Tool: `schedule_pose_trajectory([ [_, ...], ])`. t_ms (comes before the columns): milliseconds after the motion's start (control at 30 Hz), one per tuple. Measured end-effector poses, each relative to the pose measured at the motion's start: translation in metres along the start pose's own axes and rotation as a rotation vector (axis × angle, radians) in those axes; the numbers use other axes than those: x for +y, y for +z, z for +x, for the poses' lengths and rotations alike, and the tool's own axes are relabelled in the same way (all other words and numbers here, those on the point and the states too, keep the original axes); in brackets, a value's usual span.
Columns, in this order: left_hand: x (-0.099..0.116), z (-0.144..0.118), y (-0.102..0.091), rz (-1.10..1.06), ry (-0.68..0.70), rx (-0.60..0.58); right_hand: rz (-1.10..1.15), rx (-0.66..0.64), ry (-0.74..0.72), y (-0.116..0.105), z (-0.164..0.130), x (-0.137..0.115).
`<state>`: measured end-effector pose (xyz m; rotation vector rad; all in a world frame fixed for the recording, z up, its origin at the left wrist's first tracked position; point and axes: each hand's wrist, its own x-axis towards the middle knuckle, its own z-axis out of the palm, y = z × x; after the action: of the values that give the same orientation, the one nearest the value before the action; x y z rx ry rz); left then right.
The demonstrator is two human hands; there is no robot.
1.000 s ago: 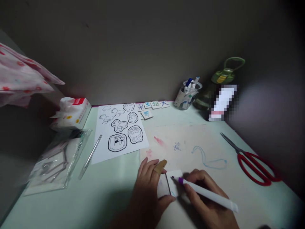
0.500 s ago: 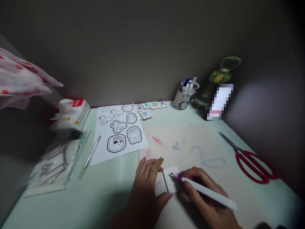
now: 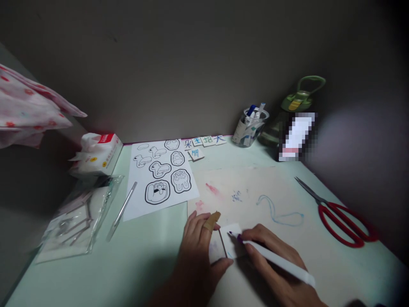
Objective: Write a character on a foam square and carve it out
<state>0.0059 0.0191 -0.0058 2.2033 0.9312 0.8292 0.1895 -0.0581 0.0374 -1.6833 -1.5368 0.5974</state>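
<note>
The right fingers (image 3: 254, 235) pinch the marker (image 3: 279, 261), its long axis slanting forward-left. Just left of them, under the tip, lies the white card (image 3: 232, 246), its left edge between the left fingers (image 3: 221, 267).

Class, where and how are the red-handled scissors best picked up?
Probably by the red handles, coming from the near right: the scissors lie flat, handle loops nearest, with the pointed blades aimed away to the far left.
</note>
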Motion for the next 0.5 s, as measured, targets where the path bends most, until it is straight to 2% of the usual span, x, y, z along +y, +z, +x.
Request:
schedule_pose_trajectory([
  [200, -0.001, 0.000, 0.000, -0.007, -0.002, -0.002, 0.022, 0.020, -0.073, -0.002, 0.005, -0.011],
  [500, 0.002, 0.002, -0.001, -0.002, -0.020, -0.013, 0.034, 0.023, -0.056, 0.000, 0.009, -0.014],
])
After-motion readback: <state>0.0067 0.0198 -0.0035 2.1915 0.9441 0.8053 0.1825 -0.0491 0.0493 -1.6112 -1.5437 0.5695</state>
